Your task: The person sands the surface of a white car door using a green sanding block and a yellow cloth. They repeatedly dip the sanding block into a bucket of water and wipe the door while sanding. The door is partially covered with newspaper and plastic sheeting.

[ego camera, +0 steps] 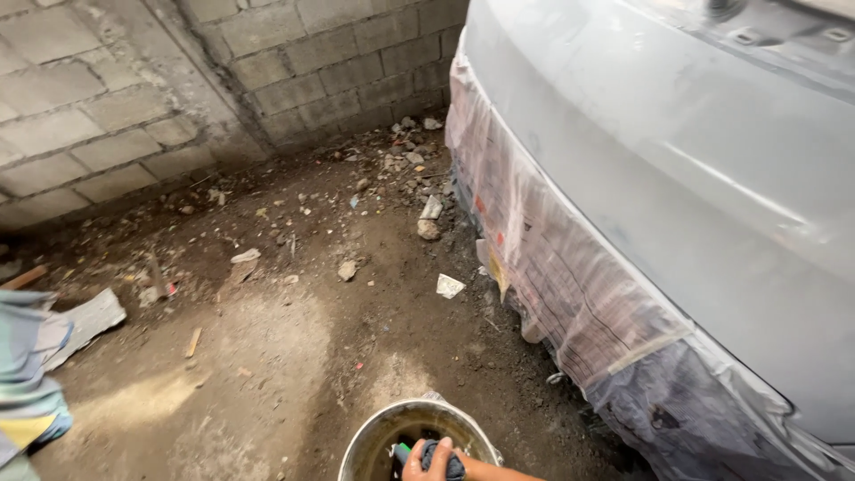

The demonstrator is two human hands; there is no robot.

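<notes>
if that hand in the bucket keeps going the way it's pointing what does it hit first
Probably the inner wall of the metal bucket. The hand reaches in from the right holding a dark cloth, pointing left across the bucket's inside. A green object sits just ahead and might be touched first; depth is unclear.

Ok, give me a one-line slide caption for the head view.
A hand grips a dark cloth inside a metal bucket on a dirt floor, beside a grey car body masked with newspaper.

Bare hand and forearm, no glove, striped teal, grey and yellow garment at left
</notes>
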